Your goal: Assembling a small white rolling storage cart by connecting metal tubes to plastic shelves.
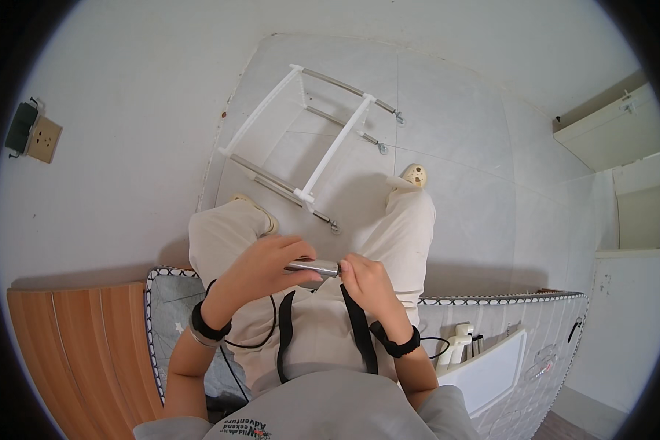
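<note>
Above my lap I hold a short shiny metal tube (pixel 321 267) roughly level. My left hand (pixel 265 265) is wrapped round its left part. At its right end, the thumb and fingers of my right hand (pixel 368 282) are closed on the tip, where a small dark piece shows; what that piece is I cannot make out. Beyond my knees, a partly built white rack (pixel 337 147) with metal tube legs and castors lies on its side on the floor. One castor (pixel 335 228) points toward my right foot's side.
Beside me on the right, a white panel (pixel 495 370), white plastic parts (pixel 460 342) and small black pieces (pixel 477 345) lie on a patterned cover (pixel 543 330). Slatted wood (pixel 88 345) is at the left. A socket (pixel 45 139) sits on the left wall; a white cabinet (pixel 623 128) stands far right.
</note>
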{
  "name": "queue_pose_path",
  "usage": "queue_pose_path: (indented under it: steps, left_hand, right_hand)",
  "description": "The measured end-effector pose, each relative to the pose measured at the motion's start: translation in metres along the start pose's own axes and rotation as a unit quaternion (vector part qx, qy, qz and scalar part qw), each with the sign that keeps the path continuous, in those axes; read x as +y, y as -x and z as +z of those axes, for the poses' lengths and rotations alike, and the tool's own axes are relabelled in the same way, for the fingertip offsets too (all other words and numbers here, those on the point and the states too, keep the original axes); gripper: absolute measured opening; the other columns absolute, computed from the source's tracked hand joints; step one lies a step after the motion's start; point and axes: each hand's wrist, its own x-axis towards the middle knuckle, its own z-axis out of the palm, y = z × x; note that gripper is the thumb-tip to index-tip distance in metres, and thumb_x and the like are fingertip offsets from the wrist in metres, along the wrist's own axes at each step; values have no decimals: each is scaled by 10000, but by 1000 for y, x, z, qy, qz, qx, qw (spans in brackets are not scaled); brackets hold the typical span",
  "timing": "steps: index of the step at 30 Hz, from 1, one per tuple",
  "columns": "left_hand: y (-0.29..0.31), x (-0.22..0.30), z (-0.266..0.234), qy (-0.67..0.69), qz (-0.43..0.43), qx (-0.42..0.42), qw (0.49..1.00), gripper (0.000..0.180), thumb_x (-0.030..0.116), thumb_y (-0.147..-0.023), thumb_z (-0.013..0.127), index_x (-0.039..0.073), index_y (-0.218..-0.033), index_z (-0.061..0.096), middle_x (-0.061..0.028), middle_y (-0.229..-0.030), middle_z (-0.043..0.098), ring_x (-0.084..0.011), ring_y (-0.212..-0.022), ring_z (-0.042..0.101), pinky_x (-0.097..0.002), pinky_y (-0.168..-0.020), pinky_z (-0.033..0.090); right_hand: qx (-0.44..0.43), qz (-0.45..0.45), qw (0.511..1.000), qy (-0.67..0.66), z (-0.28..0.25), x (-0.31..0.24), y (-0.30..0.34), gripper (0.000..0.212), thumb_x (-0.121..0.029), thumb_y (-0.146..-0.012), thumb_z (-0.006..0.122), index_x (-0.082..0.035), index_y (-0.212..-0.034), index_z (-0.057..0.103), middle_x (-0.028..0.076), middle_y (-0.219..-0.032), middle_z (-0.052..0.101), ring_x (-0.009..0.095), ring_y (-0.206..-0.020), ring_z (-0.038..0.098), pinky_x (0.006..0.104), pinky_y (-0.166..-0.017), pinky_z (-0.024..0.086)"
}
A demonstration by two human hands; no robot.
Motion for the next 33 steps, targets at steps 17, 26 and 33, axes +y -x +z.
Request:
queue_pose_path:
  steps: [17, 26, 33]
  left_hand:
    - [2, -4, 0, 19, -21, -40, 999, 295, 192, -724, 721, 51, -960, 613, -76, -831, 622, -244, -704, 583, -320, -610, 455]
    - [3, -5, 4, 6, 4, -14, 1000, 240, 241, -767, 676, 49, -901, 624, -75, -765, 606, -259, -680, 562, -351, -592, 428]
    - [7, -12, 5, -18, -27, 5, 999, 217, 239, -760, 681, 74, -891, 624, -85, -744, 596, -266, -712, 553, -360, -616, 424]
  right_hand:
    - [-4, -13, 1000, 1, 3, 0, 0, 158, -124, -874, 497, -13, -765, 526, 148, -658, 531, 345, -543, 533, 407, -487, 436]
    - [-2, 5, 1000, 2, 3, 2, 2, 167, -131, -871, 507, -10, -757, 522, 153, -645, 535, 355, -546, 536, 418, -499, 434]
    - [45, 102, 991, -72, -16, 15, 7, 183, -150, -884, 517, 2, -784, 534, 152, -630, 524, 318, -540, 530, 369, -491, 411]
